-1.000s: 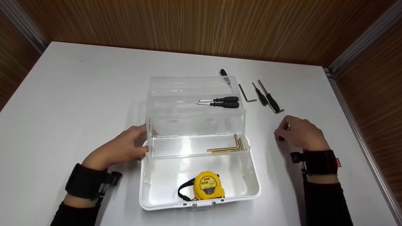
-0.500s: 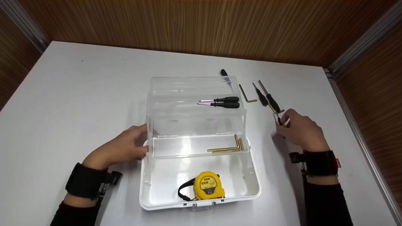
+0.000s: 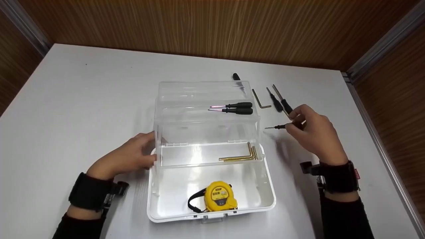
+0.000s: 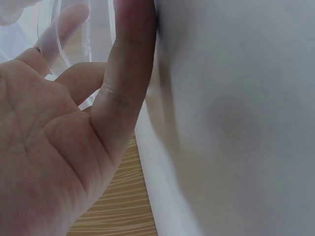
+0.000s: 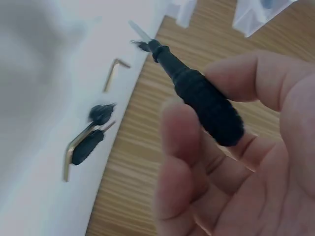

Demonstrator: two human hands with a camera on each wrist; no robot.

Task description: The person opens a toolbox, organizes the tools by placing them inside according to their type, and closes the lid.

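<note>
The right hand pinches a small black-handled screwdriver between thumb and fingertips, held in the air just right of the clear plastic toolbox, tip pointing left toward it. The left hand rests against the box's left wall, fingers fairly straight, steadying it without gripping.

The pinch sits on the handle's end, so the screwdriver could swing or slip out. Its tip could also knock the raised upper tray, and the lightly braced box might then slide.

Counted: two screwdrivers lie in the upper tray, two more on the table at far right, one in hand. Gold hex keys sit in the middle tray, about three. Two further hex keys lie on the table, one clear, the other partly hidden. One yellow tape measure lies in the near compartment. A dark tool shows behind the box.
</note>
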